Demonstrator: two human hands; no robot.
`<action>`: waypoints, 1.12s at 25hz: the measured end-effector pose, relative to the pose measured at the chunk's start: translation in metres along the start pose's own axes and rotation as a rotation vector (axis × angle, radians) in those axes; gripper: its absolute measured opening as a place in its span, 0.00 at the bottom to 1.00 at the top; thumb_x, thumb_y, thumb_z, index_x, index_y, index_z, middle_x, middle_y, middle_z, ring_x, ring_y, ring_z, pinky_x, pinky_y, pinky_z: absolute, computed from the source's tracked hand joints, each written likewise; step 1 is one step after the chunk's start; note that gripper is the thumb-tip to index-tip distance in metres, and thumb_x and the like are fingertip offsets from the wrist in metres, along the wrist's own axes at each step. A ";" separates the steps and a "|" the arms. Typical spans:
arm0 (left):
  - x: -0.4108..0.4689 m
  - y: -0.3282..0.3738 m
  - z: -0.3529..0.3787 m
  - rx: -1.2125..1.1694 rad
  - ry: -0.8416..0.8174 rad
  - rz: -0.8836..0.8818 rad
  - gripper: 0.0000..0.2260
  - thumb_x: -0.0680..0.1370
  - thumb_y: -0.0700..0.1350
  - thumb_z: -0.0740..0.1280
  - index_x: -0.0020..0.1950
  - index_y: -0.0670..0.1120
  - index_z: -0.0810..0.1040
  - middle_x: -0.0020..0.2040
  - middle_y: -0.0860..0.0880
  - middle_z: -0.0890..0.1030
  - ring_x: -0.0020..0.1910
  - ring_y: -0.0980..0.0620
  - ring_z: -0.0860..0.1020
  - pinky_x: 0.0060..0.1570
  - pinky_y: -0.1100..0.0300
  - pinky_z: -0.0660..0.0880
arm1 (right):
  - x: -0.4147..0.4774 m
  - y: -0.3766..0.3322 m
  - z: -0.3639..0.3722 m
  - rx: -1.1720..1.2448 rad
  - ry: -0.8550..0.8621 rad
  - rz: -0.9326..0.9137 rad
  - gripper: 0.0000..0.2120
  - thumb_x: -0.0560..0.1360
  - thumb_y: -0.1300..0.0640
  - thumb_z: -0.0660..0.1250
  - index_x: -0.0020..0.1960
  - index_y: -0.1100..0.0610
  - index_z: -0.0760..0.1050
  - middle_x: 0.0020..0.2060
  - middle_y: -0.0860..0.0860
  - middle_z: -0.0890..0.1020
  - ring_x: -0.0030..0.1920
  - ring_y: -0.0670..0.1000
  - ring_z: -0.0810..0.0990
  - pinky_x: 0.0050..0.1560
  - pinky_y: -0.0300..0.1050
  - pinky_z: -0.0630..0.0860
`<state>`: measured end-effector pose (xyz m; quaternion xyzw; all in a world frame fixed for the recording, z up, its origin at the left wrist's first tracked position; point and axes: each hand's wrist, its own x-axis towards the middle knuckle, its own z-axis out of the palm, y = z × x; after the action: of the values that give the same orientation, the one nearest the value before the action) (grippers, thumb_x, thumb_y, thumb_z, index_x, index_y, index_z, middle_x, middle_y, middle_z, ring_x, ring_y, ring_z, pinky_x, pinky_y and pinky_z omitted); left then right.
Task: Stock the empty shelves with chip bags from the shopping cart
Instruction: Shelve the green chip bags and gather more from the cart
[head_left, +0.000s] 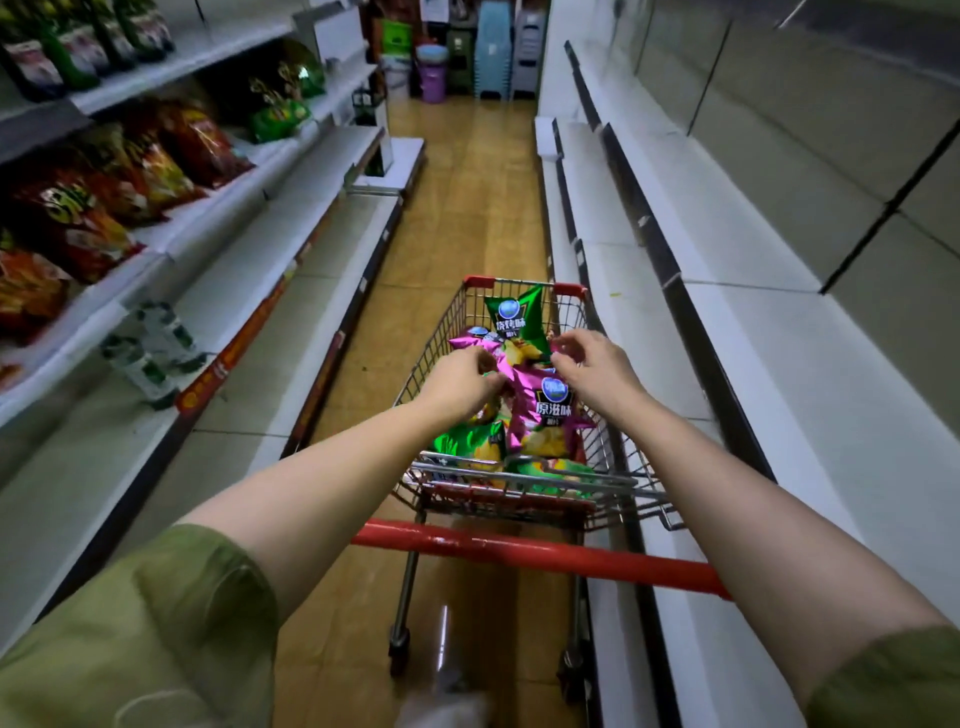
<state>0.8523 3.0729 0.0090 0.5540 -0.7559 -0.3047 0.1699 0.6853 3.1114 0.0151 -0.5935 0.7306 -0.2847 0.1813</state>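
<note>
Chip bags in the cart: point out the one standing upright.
The green bag at the far end of the cart; the other bags lie heaped.

The shopping cart (440, 344) is silver wire with a red handle. The magenta chip bag (550, 411) and the green chip bag (514, 317) each carry a round blue badge. The sleeve (156, 623) is olive green, the floor (467, 208) ochre, the shelves (779, 374) pale grey
</note>
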 end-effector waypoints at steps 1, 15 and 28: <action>0.005 -0.003 0.000 -0.014 0.000 -0.003 0.13 0.78 0.47 0.65 0.59 0.41 0.78 0.57 0.43 0.80 0.57 0.45 0.77 0.55 0.56 0.73 | 0.005 0.005 0.003 0.001 -0.010 0.016 0.17 0.77 0.56 0.63 0.64 0.60 0.72 0.60 0.57 0.75 0.59 0.55 0.74 0.55 0.40 0.68; 0.191 -0.050 0.050 -0.142 -0.167 -0.164 0.16 0.79 0.45 0.65 0.63 0.40 0.74 0.60 0.43 0.79 0.56 0.48 0.77 0.54 0.61 0.70 | 0.162 0.128 0.097 -0.065 -0.244 0.378 0.39 0.71 0.49 0.72 0.74 0.58 0.57 0.71 0.59 0.63 0.70 0.58 0.64 0.70 0.50 0.63; 0.203 -0.096 0.113 -0.123 -0.277 -0.453 0.22 0.79 0.49 0.65 0.69 0.40 0.68 0.66 0.42 0.75 0.63 0.45 0.74 0.60 0.56 0.70 | 0.196 0.197 0.194 -0.444 -0.603 0.228 0.45 0.66 0.49 0.76 0.74 0.52 0.53 0.72 0.52 0.61 0.73 0.59 0.53 0.66 0.68 0.62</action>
<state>0.7889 2.8935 -0.1553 0.6506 -0.6089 -0.4531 0.0255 0.6064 2.9084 -0.2449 -0.5902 0.7497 0.0895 0.2855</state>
